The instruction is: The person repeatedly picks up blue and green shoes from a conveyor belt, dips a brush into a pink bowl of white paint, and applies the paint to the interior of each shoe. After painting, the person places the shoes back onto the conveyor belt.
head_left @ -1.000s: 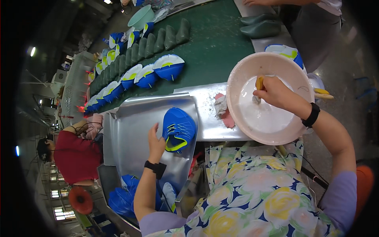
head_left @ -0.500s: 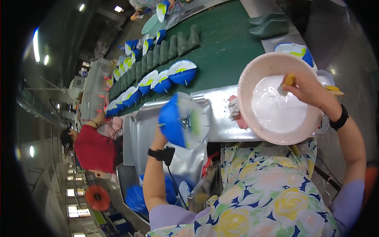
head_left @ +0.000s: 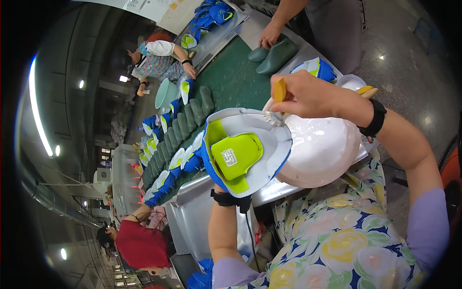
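A blue shoe upper point(head_left: 281, 166) with white lining and a yellow-green inner patch is held up in front of me, its inside facing me. My left hand point(head_left: 220, 190) grips it from beneath, and its fingers are mostly hidden behind the upper. In my right hand point(head_left: 308, 94) is a yellow-handled brush point(head_left: 279, 90), pinched between the fingers. The pale bristles touch the white lining near the upper's far right edge. Just right of the upper, partly covered by it, stands a pale pink basin point(head_left: 308, 184) of white liquid.
Beyond the upper, dark green shoe lasts point(head_left: 175, 132) line a green belt point(head_left: 231, 72), with more blue uppers point(head_left: 166, 185) alongside. A co-worker's hand point(head_left: 270, 34) touches two lasts point(head_left: 276, 55). A metal tray point(head_left: 197, 212) lies below left; people work farther left.
My right hand has lifted the brush out of the basin and brought it left to the upper. The upper has risen and turned inside toward me. A co-worker's hand has come to the far lasts.
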Demonstrator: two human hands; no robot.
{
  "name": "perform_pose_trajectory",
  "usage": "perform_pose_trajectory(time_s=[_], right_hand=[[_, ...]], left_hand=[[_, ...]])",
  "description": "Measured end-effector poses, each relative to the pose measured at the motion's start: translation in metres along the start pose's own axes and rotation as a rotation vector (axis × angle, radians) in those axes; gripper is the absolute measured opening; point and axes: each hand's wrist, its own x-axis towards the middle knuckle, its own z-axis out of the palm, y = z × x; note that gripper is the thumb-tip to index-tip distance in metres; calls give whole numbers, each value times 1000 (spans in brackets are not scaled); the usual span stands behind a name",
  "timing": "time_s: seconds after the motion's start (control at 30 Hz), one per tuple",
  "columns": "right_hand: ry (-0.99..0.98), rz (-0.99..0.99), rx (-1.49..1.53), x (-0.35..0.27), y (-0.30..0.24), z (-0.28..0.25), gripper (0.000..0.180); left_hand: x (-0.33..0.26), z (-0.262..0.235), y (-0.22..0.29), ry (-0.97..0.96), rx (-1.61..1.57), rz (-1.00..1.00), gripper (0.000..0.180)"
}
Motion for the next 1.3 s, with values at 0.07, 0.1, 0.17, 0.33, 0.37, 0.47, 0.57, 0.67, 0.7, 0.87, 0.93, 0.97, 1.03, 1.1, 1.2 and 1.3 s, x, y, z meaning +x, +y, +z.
perform_pose_trajectory(time_s=[0.07,0.1,0.17,0.33,0.37,0.47,0.57,0.67,0.7,0.87,0.93,0.97,1.03,1.1,1.2,1.3], right_hand=[[77,107,-23,-7,5,-1,29],[100,184,-18,-12,2,1,31],[151,299,47,-19,6,11,34],[228,474,404,-32,8,39,38],[222,475,443,-33,9,45,38],[200,484,540,-39,12,58,39],[169,537,599,-44,3,67,40],[172,493,662,-46,-5,64,37],[188,465,686,-46,-6,63,36],[223,154,418,-44,8,41,25],[226,-34,273,-45,1,31,19],[227,-156,289,-43,-1,34,19],[237,-388,313,-37,-7,46,18],[160,-619,304,-28,-21,57,16],[10,-731,177,-19,-34,65,23],[-30,-729,71,-9,-28,68,17]], left_hand=[[5,1,-10,9,45,42,52],[7,1,-17,16,70,60,53],[11,-1,-28,31,123,101,54],[19,-5,-45,100,272,221,56],[20,-6,-48,125,310,256,56],[28,-10,-53,221,460,385,58],[36,-17,-55,334,622,525,59],[36,-27,-50,406,745,614,60],[33,-30,-45,403,764,623,61],[18,-33,-4,22,120,227,63],[9,-25,-6,-199,-208,19,67],[3,-19,-11,-292,-289,-36,70],[-11,6,-31,-457,-332,17,72],[-25,16,-46,-404,-322,-24,72],[-35,24,-58,-321,-309,-60,71],[-38,32,-61,-269,-299,-69,70]])
